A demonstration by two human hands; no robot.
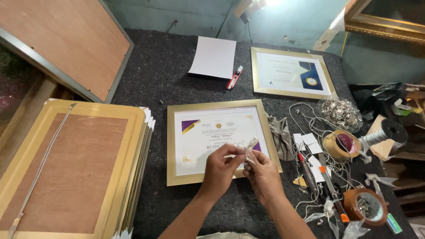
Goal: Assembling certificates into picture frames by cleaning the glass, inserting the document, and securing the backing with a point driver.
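Clear plastic scrap (pixel 248 149) sits pinched between both my hands, left hand (pixel 220 169) and right hand (pixel 263 173) with fingers closed on it. Its long axis runs from 7 toward 1 o'clock, above the gold certificate frame (pixel 177 146) on the table (pixel 168 75).

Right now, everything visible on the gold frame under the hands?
The gold frame is a rectangular frame with a shiny gold moulding, holding a white certificate with purple-and-gold corner accents, printed side up and upside down to the camera. It lies flat on the dark felt table, slightly skewed. A grey cloth lies against its right edge. The left hand and right hand work a small clear plastic piece above its lower right part, hiding that area.
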